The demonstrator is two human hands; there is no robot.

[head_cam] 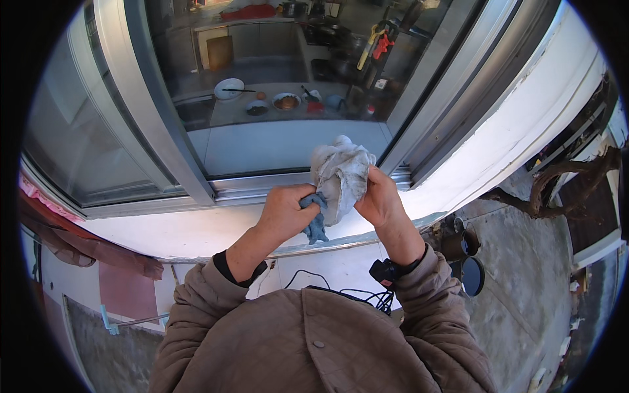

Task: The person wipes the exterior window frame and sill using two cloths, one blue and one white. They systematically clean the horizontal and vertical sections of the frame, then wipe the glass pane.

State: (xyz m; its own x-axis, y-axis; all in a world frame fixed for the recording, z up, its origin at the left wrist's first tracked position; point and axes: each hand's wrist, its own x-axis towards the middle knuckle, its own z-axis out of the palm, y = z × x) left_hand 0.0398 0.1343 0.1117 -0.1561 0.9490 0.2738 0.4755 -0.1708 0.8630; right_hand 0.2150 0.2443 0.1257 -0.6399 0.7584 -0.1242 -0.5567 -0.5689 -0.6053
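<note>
My left hand [290,209] is closed on a blue-grey cloth [316,223], which hangs down over the white window ledge [236,231]. In my right hand [385,196] is a crumpled, stained white cloth [341,172], held by its right side. The two cloths touch, and my left fingers are beside the white one's lower left edge. Both hands are in front of the lower part of a window pane [255,147], above the metal sill track [250,185].
Behind the glass lie bowls [229,89] and dishes of food on a counter. An aluminium window frame [147,98] stands at the left. Black cables [381,300] lie below the ledge. At the right are a twisted branch [540,196] and dark buckets [472,276].
</note>
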